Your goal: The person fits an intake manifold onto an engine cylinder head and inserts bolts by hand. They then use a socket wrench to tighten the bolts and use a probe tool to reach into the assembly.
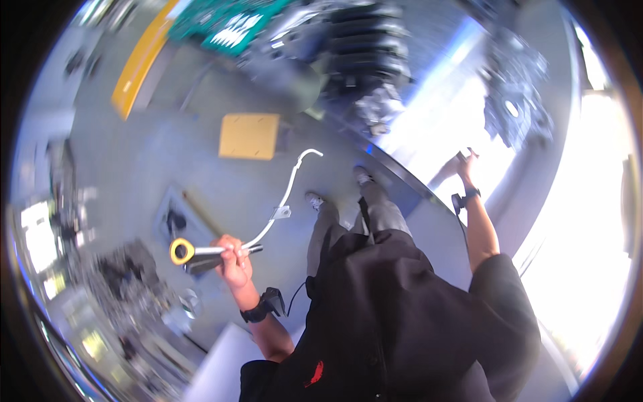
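Observation:
My left hand (233, 261) is closed around a long, bent white dipstick tube (289, 191) with a small metal bracket partway along it. A yellow ring end (181, 251) sticks out on the left side of the fist, and a dark, rod-like piece also passes through the grip. The tube's thin far end curves up over the floor. My right hand (468, 167) is stretched forward over a bright worktop (435, 127). Its fingers are bent by a small dark object, too blurred to name. Both wrists wear black bands with small devices.
A blurred dark engine part (516, 94) lies beyond my right hand. Black ribbed parts (368, 43) stand ahead, with a green crate (234, 30) and yellow rail (140, 60) to their left. On the floor is a yellow-tan box (248, 136). Blurred machinery (134, 281) fills the left.

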### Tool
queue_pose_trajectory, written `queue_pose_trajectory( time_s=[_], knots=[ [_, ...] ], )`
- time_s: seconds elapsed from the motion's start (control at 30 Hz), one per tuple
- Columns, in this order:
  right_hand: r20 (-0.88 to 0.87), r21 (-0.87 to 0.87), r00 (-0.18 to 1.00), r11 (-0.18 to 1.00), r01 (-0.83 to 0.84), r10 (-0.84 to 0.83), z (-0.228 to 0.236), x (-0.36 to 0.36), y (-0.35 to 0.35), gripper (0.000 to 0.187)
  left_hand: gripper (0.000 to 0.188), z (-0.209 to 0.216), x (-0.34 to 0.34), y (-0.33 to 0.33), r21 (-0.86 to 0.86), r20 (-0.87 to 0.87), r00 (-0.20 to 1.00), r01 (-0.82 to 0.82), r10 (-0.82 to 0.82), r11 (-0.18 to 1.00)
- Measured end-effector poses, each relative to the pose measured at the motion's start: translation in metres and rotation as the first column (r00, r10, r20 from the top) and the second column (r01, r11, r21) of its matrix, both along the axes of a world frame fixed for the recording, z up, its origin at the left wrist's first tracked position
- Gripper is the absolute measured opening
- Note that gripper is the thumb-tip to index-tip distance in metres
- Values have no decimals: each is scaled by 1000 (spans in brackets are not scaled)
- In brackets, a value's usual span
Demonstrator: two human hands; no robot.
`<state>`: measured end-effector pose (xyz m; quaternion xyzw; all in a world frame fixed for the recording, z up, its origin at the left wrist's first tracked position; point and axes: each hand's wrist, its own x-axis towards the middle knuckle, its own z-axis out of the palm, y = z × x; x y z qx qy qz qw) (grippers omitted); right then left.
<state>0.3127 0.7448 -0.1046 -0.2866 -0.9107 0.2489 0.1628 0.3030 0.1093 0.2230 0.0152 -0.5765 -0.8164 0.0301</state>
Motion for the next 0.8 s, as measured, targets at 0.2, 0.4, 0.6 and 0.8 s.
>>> queue_pose_trajectory(
  time_s=[0.2, 0.4, 0.6, 0.8],
  knots=[
    [199, -295, 980, 952, 78, -19, 52, 4, -70, 38, 19, -5, 118, -30, 84, 74, 768, -640, 636, 764],
    [-246, 102, 797, 833, -544, 551, 89, -13, -218, 22, 17, -59, 204, -68, -114, 160, 478, -860, 864, 497],
    [14, -332, 546, 519, -788, 838, 16, -7, -393, 19, 17, -88, 316, -132, -268, 201, 332, -886, 921, 378],
    [382, -641, 444, 579, -504, 810, 3, 35, -566, 21, 22, -100, 446, -213, -530, 197, 146, -816, 969, 231]
  ],
)
